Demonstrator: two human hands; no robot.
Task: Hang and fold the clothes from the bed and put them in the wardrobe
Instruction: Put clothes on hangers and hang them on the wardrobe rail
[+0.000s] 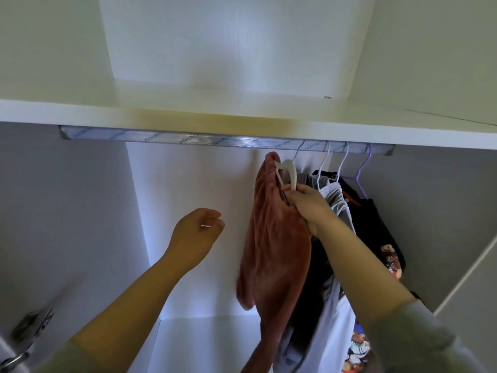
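Note:
A rust-pink garment (271, 246) hangs from a white hanger (289, 172), raised just below the wardrobe's metal rail (188, 137). My right hand (309, 204) grips the hanger at its neck, along with the top of the garment. The hanger's hook sits a little under the rail, not over it. My left hand (196, 232) floats to the left of the garment, fingers loosely curled, holding nothing and touching nothing.
Several hangers with grey, white and dark clothes (344, 211) crowd the rail's right end. A white shelf (242, 119) runs right above the rail. The rail's left stretch carries nothing. A door hinge (32, 327) shows at the lower left.

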